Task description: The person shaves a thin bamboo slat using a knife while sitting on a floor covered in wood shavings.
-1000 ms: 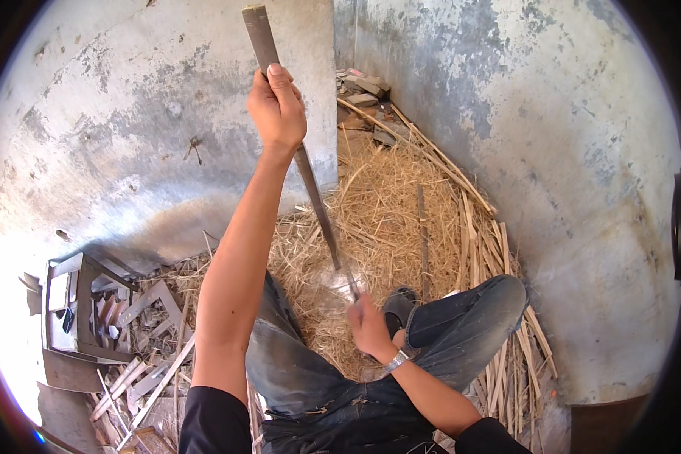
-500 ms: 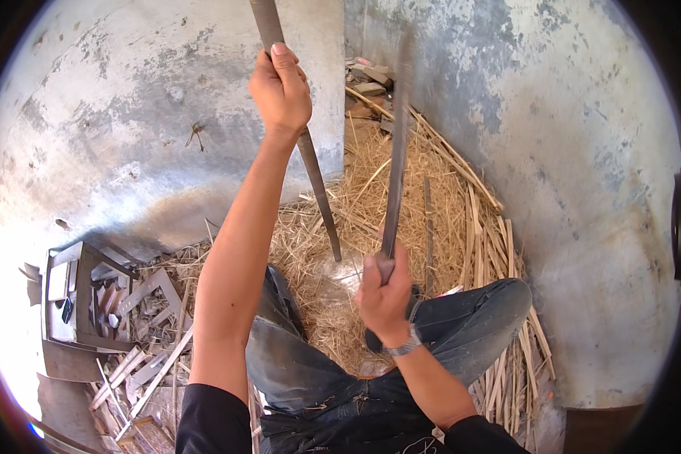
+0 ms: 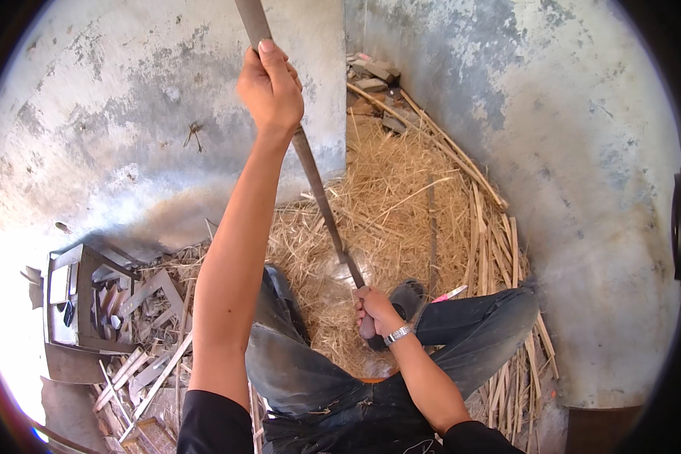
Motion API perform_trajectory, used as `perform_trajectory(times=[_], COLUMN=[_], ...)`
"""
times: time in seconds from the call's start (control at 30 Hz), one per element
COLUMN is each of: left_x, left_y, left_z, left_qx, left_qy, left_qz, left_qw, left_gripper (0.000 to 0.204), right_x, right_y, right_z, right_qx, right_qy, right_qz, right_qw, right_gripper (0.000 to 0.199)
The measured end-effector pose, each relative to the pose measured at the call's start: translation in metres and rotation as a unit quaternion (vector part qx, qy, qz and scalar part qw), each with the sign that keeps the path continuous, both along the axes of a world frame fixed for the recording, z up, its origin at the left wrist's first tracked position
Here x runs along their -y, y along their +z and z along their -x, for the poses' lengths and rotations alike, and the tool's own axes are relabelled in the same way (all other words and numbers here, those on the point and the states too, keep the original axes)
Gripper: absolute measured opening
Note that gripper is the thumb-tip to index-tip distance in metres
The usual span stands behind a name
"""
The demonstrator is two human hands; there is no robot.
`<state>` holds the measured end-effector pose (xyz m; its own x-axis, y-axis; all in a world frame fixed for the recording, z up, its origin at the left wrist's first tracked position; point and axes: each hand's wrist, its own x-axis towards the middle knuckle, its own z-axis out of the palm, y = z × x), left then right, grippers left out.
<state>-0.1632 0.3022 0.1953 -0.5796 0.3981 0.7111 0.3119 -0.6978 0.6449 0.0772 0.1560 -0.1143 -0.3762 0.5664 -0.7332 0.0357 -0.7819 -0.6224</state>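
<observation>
I'm gripping a slanted wooden pole [image 3: 315, 175] with my left hand [image 3: 271, 89] and a machete [image 3: 355, 275] by its handle with my right hand [image 3: 376, 309], blade overlapping the pole's lower end over straw [image 3: 401, 200], contact unclear.

No legible text or numbers

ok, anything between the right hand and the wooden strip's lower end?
Only the knife that the right hand grips: its blade fills the gap in view, up to the lower end of the wooden strip. Nothing else visible is in the way.
</observation>
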Motion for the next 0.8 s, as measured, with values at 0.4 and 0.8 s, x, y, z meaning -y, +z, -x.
perform_trajectory(times=[0.4,0.8], left_x=[-0.009,-0.035], left_y=[0.007,-0.004], left_z=[0.017,0.002], left_qx=[-0.017,-0.052], left_qy=[0.02,0.07], left_qz=[-0.023,-0.029], left_qw=[0.999,0.996], left_gripper=[0.047,0.047], right_x=[-0.01,-0.022], right_y=[-0.043,0.077], right_z=[-0.032,0.009], right_qx=[-0.151,0.014], right_qy=[-0.112,-0.046], right_qz=[0.159,-0.471], right_qw=[0.969,0.881], right_gripper=[0.02,0.045])
